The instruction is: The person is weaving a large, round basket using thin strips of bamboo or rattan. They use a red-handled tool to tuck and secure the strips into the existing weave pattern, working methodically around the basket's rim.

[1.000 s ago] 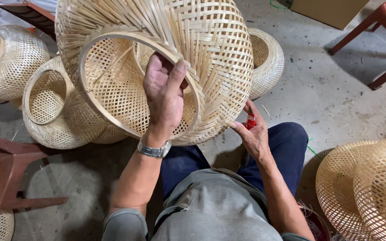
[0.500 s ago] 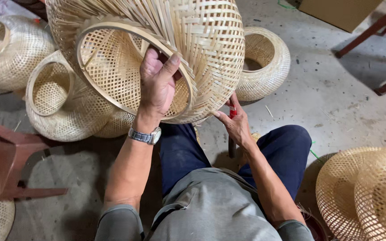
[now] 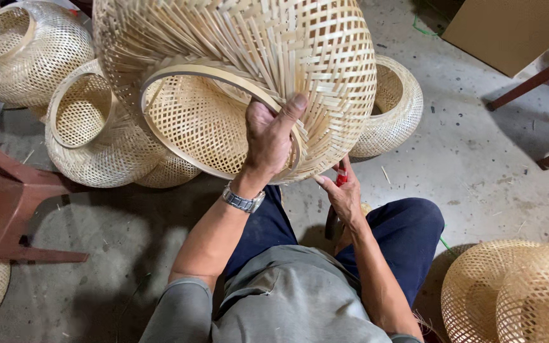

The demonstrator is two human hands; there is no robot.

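Now my left hand grips the basket by its rim. My right hand is closed on a red tool just below it.

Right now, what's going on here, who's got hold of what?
A seated person holds up a large woven bamboo basket. The left hand grips its round rim, fingers hooked over the hoop. The right hand sits under the basket's lower edge, holding a small red-handled tool. More finished woven baskets lie on the concrete floor around them, beside a red stool.
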